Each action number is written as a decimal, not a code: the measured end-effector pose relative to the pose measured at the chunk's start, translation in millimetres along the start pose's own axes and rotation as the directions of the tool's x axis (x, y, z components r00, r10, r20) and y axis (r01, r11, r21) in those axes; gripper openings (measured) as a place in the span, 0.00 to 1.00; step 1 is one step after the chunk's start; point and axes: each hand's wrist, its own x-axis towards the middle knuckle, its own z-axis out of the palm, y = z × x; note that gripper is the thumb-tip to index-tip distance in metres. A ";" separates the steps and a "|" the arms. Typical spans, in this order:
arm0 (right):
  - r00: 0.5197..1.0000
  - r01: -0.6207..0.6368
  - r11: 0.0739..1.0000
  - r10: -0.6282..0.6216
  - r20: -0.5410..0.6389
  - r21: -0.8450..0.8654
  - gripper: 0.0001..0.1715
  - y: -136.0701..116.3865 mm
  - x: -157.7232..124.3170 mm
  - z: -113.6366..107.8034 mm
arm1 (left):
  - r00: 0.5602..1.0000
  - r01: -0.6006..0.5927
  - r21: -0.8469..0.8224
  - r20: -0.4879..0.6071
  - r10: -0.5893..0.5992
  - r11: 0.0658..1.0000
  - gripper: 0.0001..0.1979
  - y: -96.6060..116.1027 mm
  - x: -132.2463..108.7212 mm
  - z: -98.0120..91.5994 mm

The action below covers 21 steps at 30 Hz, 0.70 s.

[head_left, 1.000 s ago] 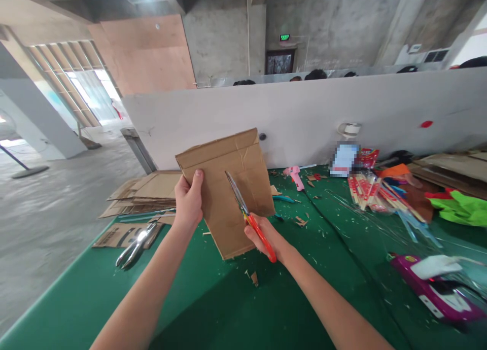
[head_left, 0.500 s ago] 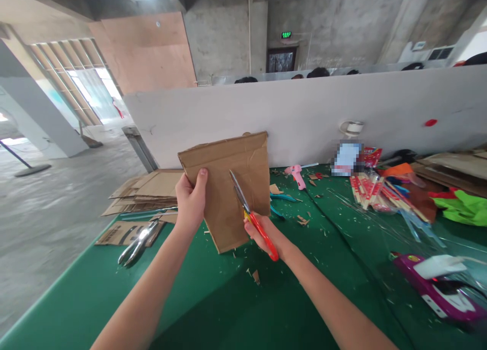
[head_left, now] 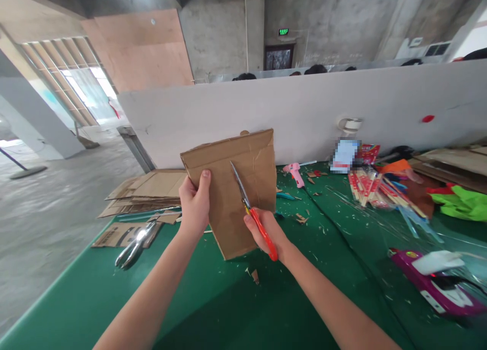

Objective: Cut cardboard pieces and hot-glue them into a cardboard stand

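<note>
My left hand (head_left: pixel 195 204) grips the left edge of a brown cardboard sheet (head_left: pixel 228 162) and holds it upright above the green table (head_left: pixel 76 299). Red-handled scissors (head_left: pixel 253 215) are in my right hand (head_left: pixel 266 233), which is closed round the handles. The metal blades point up and away across the middle of the sheet, lying along a slit in the cardboard.
Flat cardboard pieces (head_left: pixel 148 190) and a metal tool (head_left: pixel 135 241) lie at the left. A pink glue gun (head_left: pixel 294 173), chopstick packets (head_left: pixel 371 190), green fabric (head_left: pixel 462 204) and a purple toy car (head_left: pixel 437 284) sit at the right. A white partition (head_left: pixel 342 101) backs the table.
The cardboard and both hands have shifted slightly right and up; the scissor blades sit a little higher along the sheet.
</note>
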 end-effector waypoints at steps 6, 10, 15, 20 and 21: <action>0.999 -0.006 0.993 0.002 -0.040 -0.118 0.25 -3.1 -1.4 0.6 | 0.999 0.034 -0.040 -0.025 -0.035 0.999 0.14 2.1 -1.4 1.5; 0.999 -0.001 0.990 -0.004 -0.043 -0.138 0.25 -1.9 -1.8 1.3 | 0.998 0.057 -0.072 -0.009 -0.058 0.996 0.14 3.0 -2.2 1.3; 0.999 0.017 0.989 -0.024 -0.041 -0.147 0.26 0.2 -1.8 2.0 | 0.998 0.063 -0.085 0.005 -0.063 0.994 0.14 4.4 -2.6 1.4; 0.997 0.028 0.981 -0.040 -0.060 -0.192 0.27 3.2 -1.7 0.5 | 0.997 0.077 -0.039 0.001 -0.077 0.996 0.16 5.6 -5.0 1.8; 0.997 0.019 0.979 -0.033 -0.066 -0.203 0.27 4.3 -1.5 0.0 | 0.996 0.084 -0.043 0.000 -0.084 0.996 0.16 5.5 -5.4 2.1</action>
